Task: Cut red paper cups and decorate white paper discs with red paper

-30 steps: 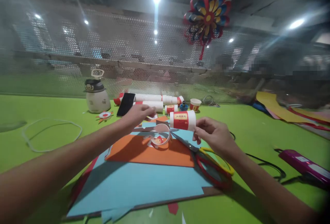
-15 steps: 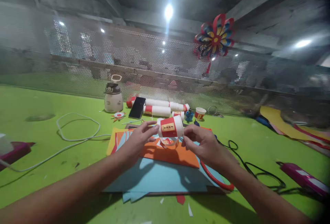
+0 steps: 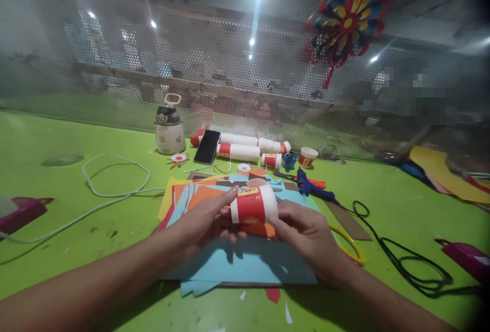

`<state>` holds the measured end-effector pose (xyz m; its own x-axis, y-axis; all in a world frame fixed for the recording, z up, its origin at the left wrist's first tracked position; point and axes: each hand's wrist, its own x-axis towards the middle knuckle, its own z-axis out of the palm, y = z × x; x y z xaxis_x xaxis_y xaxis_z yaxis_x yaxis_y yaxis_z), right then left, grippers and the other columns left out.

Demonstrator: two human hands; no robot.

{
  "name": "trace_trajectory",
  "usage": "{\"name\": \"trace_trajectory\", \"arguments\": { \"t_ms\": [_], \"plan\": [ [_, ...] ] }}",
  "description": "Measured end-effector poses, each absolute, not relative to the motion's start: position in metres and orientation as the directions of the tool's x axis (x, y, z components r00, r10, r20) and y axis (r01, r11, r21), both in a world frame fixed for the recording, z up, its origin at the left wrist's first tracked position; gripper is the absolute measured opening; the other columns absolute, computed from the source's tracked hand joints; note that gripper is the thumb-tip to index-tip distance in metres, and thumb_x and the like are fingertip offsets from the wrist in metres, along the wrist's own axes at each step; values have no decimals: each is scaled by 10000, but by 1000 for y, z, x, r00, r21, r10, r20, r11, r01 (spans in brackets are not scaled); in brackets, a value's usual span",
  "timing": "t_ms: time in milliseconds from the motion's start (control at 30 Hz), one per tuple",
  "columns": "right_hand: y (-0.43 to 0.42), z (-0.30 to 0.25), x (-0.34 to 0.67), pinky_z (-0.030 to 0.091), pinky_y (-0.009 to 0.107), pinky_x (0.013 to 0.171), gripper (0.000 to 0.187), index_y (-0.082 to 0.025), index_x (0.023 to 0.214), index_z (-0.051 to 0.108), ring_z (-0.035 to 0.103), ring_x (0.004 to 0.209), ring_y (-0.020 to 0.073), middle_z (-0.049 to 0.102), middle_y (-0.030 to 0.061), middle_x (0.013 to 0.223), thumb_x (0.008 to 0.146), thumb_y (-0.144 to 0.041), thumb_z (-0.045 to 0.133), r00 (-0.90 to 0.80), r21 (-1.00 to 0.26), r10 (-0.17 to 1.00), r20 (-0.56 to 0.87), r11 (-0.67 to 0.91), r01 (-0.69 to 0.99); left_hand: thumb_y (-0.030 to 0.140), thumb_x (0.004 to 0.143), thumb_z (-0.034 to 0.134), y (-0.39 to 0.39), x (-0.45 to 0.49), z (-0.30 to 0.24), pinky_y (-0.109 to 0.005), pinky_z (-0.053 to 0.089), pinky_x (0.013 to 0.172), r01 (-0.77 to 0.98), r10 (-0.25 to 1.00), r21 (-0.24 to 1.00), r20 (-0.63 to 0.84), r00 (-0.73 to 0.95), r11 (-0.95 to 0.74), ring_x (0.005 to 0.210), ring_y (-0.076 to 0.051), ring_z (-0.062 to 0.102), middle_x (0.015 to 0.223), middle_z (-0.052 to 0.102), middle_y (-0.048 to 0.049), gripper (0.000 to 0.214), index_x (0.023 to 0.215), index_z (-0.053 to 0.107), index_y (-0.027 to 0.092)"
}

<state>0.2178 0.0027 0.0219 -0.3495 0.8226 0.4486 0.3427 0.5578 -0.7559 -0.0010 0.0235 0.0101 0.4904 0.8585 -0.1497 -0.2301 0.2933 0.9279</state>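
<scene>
Between my two hands is a red and white paper cup point(image 3: 250, 205), lying on its side in the air above a pile of coloured paper. My left hand point(image 3: 209, 217) holds its left end, thumb on top and fingers underneath. At the other end, my right hand point(image 3: 302, 225) grips the rim with thumb and fingers. Beneath are blue sheets point(image 3: 248, 265) and orange sheets point(image 3: 199, 197). Just behind the cup, a round piece point(image 3: 257, 183) is partly hidden by it.
A blue glue gun point(image 3: 304, 184) with a black cord lies right of the paper. Farther back stand a bottle point(image 3: 170, 135), a phone point(image 3: 207, 147), stacked paper cups point(image 3: 239, 152), a small blue bottle point(image 3: 290, 159) and a single cup point(image 3: 308, 157). A paper flower point(image 3: 348, 21) hangs above.
The cup has come lower and turned, showing another part of its red band. My left fingers have moved under it. The view has tilted down, and the glue gun now shows more fully.
</scene>
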Motion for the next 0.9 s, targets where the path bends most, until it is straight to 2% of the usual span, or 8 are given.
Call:
{"name": "trace_trajectory", "arguments": {
  "t_ms": [100,167,267,433,633,800,833,900],
  "plan": [
    [-3,22,217,429,244,521,226,-164,708,652,545,551,123,602,11,624,889,-290,604,-315,-783,848,427,521,340,578,897,493,14,0,15,-293,497,635,-213,887,952,-103,450,219,796,-211,641,937,690,-134,534,1135,629,120],
    [-5,21,215,429,233,474,264,-168,684,615,542,487,113,590,0,581,894,-326,592,-290,-805,866,406,490,336,509,858,608,7,1,17,-325,514,749,-239,913,960,-36,407,144,949,-231,628,1098,666,-122,528,1272,534,190],
    [-8,18,211,443,229,439,283,-173,698,590,538,428,110,583,-14,527,907,-363,569,-269,-824,888,373,450,344,349,724,798,1,5,16,-346,497,866,-255,924,966,62,379,40,1056,-236,609,1206,626,-92,733,1342,414,263],
    [-8,22,212,488,251,471,280,-176,806,624,566,470,131,615,-1,573,932,-398,507,-293,-785,890,350,450,426,307,732,790,5,6,12,-289,505,723,-224,956,974,43,290,24,911,-208,632,1072,668,-101,545,1178,499,190],
    [13,43,272,492,393,809,202,-219,915,698,616,865,237,669,92,980,881,-366,564,-347,-515,878,329,475,713,399,867,622,23,-10,16,-312,523,695,-392,937,913,33,347,114,846,-229,681,1031,714,-142,385,1158,605,146],
    [12,32,333,512,472,779,268,-212,961,768,648,888,337,685,157,964,772,-363,652,-355,-310,925,135,379,872,502,894,551,31,-18,19,-296,534,673,-399,955,911,26,296,99,766,-209,689,914,739,-140,436,1074,670,123],
    [10,27,339,526,426,776,335,-237,1073,741,658,912,320,687,146,1025,771,-333,635,-379,-249,926,0,367,896,505,890,558,32,-18,19,-296,538,671,-406,959,909,26,281,94,768,-209,688,907,740,-137,436,1064,674,123],
    [5,17,343,529,384,768,476,-261,1281,626,660,947,304,676,144,1121,809,-274,563,-336,-150,939,-80,321,935,491,874,589,34,-18,18,-297,548,675,-429,965,900,32,259,85,799,-215,684,920,740,-132,416,1048,678,124]
  ]
}}
